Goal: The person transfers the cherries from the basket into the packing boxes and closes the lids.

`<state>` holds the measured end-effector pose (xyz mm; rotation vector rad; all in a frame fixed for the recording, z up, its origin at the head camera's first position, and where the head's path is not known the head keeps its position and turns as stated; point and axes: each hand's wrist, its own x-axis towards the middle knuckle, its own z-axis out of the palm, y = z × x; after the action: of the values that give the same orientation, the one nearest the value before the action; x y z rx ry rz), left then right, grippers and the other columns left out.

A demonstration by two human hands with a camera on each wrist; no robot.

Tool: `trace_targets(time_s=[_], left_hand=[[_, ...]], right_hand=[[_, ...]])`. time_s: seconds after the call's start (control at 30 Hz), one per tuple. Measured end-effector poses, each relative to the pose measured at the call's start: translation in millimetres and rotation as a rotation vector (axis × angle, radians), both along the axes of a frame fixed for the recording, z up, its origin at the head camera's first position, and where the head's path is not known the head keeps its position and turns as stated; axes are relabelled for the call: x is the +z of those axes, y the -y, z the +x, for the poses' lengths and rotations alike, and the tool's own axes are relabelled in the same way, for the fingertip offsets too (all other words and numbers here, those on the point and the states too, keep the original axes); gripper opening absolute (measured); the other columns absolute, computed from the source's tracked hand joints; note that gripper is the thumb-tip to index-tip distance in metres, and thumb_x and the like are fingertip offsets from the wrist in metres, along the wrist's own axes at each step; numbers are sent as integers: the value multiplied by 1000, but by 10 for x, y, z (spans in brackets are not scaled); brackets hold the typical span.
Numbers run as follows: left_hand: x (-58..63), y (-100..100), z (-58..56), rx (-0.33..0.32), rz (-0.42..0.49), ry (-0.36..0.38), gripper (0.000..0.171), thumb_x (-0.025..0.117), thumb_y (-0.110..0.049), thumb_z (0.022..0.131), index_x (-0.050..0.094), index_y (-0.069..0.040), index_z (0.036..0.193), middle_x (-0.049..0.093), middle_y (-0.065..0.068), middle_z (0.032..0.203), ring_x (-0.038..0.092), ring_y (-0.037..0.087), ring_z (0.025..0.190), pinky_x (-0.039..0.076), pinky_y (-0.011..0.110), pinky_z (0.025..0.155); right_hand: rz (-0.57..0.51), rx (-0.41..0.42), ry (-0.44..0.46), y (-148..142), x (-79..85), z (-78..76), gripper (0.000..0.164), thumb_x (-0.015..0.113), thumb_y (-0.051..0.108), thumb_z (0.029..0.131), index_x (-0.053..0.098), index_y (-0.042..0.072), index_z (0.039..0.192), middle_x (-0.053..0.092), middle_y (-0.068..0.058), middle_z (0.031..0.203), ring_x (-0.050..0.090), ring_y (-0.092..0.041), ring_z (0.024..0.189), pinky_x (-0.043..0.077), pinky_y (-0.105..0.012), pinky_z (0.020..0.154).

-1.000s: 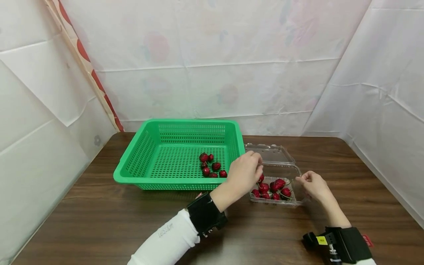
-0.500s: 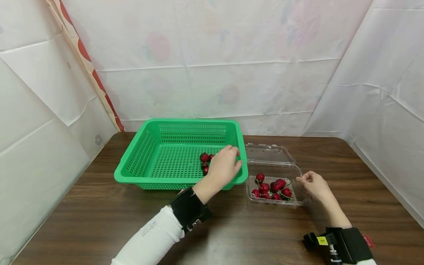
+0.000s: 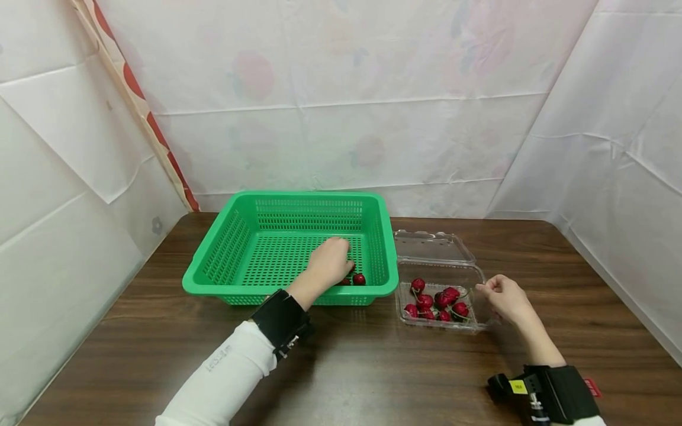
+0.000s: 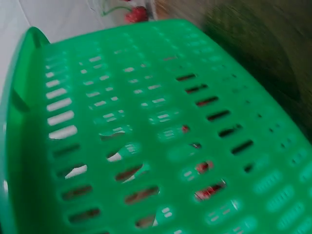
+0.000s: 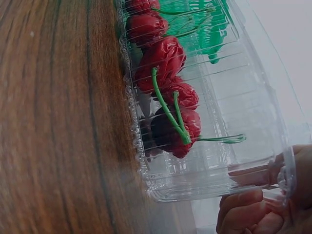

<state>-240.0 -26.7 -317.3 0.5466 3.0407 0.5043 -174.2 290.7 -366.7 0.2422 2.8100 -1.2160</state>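
Observation:
My left hand (image 3: 328, 261) reaches into the green plastic basket (image 3: 224, 289), over the cherries at its near right. Its fingertips are hidden, so whether it holds a cherry cannot be told. A few cherries (image 3: 359, 279) show beside that hand. In the left wrist view the basket wall (image 4: 161, 107) blocks most of the hand, with bits of red visible through the slots. At the right, my right hand (image 3: 505, 297) pinches the rim of a clear plastic clamshell box (image 3: 482, 325). Several red cherries (image 5: 163, 63) with green stems lie inside this box.
The box's lid (image 3: 434, 247) lies open toward the back. Basket and box stand side by side on a brown wooden table (image 3: 373, 373). White sheets (image 3: 330, 106) hang behind and at both sides.
My left hand has moved left from above the clear box, over the basket's right rim and down among the cherries in the basket. The right hand stays on the box rim.

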Motion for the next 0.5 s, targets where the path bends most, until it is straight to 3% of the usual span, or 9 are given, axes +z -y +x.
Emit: trace_targets(time_s=[0.17, 0.37, 0.5], left_hand=[[-33, 70, -46, 9, -47, 71, 32, 60, -8, 84, 40, -11, 59, 33, 2, 58, 31, 14, 51, 25, 26, 47], [-103, 110, -84, 11, -130, 111, 2, 62, -6, 82, 61, -7, 80, 50, 4, 66, 40, 14, 54, 28, 25, 48], [-128, 112, -106, 12, -157, 144, 3, 60, -6, 83, 62, -7, 82, 53, 7, 69, 41, 15, 55, 28, 26, 48]], right_hand=[[6, 2, -2, -6, -4, -2, 27, 47, 23, 92, 41, -2, 84, 39, 1, 49, 40, -12, 41, 38, -29, 41], [11, -2, -4, -9, -12, -5, 27, 47, 24, 92, 41, -2, 84, 39, 1, 49, 40, -12, 41, 37, -29, 41], [9, -4, -4, -6, -9, -6, 27, 47, 24, 93, 41, -1, 84, 38, 1, 49, 40, -12, 40, 37, -28, 40]])
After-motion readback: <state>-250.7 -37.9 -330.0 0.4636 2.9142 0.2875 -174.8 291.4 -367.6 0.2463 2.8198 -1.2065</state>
